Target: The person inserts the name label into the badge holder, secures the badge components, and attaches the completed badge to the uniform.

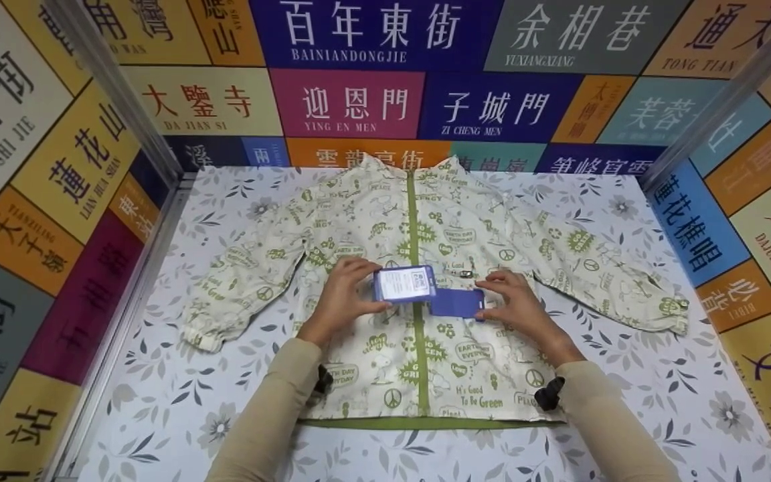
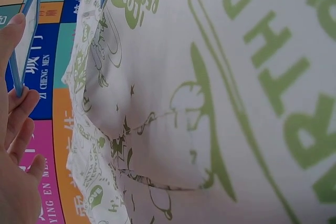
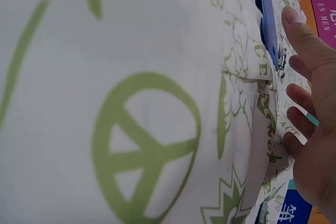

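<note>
Floral tabletop (image 1: 151,402), cardholder pieces (image 1: 404,286) (image 1: 454,304) between hands (image 1: 340,294) (image 1: 518,302)

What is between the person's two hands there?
The head view shows a blue holder with a white face, pinched by the left hand, and a plain blue piece, pinched by the right hand. I cannot tell whether they touch.

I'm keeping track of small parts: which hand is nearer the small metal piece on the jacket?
The right hand: it is just right of the small metal piece; the left hand is farther off, left of it, beyond the green front strip.
</note>
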A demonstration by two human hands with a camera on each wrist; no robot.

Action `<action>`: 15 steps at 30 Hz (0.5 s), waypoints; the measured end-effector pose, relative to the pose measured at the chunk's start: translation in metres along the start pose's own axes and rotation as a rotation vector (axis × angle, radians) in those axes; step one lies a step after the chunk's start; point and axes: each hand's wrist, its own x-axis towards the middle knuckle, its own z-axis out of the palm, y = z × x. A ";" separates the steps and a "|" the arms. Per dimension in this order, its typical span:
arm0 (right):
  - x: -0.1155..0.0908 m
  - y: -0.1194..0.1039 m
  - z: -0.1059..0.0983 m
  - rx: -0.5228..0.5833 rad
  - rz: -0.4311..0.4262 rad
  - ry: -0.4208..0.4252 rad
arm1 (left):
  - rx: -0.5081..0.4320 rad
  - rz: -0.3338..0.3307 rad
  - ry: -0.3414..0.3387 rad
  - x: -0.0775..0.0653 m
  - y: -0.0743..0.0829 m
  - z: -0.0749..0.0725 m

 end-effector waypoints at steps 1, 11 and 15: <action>0.000 0.001 0.000 -0.013 0.001 -0.005 | -0.001 0.003 0.001 0.000 0.000 0.000; -0.004 0.007 -0.001 -0.052 0.045 -0.066 | 0.011 0.028 -0.001 -0.002 -0.003 0.000; -0.005 0.006 -0.002 -0.046 0.050 -0.080 | 0.014 0.021 0.000 -0.001 -0.003 0.000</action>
